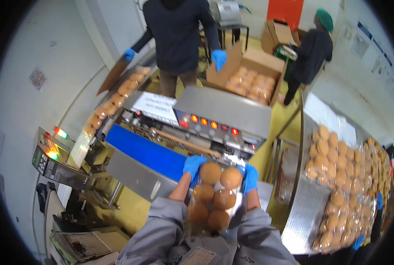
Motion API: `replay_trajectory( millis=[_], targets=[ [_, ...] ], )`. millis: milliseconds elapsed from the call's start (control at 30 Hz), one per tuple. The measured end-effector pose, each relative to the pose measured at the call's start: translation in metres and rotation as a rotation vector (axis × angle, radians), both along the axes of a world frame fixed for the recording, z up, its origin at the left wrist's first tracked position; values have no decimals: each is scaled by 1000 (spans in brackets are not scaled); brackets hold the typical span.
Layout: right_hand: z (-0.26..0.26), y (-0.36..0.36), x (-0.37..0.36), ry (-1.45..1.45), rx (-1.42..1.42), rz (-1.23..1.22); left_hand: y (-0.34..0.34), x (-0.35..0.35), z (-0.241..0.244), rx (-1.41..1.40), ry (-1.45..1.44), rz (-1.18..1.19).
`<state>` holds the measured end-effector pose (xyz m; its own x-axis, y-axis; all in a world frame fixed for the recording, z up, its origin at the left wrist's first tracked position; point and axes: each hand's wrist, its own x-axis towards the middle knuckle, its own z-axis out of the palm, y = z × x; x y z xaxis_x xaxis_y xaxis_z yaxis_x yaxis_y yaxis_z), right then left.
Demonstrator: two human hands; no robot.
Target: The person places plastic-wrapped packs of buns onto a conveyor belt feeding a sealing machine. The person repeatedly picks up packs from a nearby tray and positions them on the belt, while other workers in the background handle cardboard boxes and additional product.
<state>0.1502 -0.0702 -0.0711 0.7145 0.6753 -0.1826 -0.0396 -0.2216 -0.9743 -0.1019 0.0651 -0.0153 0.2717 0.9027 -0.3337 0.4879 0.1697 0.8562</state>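
Note:
A clear plastic bag of several round buns [213, 195] lies in front of my chest, between my two blue-gloved hands. My left hand [194, 165] is at its far left corner, and my right hand [250, 179] is at its far right side. Both hands seem to hold the bag's film, though the fingertips are partly hidden. The bag's far end is beside the bag-closing machine [217, 106], which has lit red displays. A blue conveyor belt [147, 152] runs from the bag towards the left.
Bagged buns [112, 104] line another conveyor at the left, by a control unit [41, 159]. A co-worker [180, 36] stands across the machine beside a cardboard box [213, 71] of buns. On the right, a metal table [306, 205] carries many bagged buns, with another person's gloved hands near it.

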Motion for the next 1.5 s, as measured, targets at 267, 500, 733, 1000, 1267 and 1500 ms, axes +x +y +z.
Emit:
replay_trajectory(
  millis=[267, 500, 733, 1000, 1267, 1500],
  targets=[
    [18, 29, -60, 265, 233, -150, 32, -74, -29, 465, 63, -121],
    [70, -58, -183, 35, -180, -148, -17, -134, -10, 30, -133, -143],
    [60, -48, -277, 300, -134, 19, -50, -208, 43, -88, -297, -70],
    [65, -13, -313, 740, 65, 192, -14, -259, 23, -433, -628, -45],
    [56, 24, -349, 908, 49, 300, 22, -304, 8, -401, -595, 0],
    [49, 60, -386, 870, 11, 271, 55, -344, -14, -387, -624, 53]
  ],
)
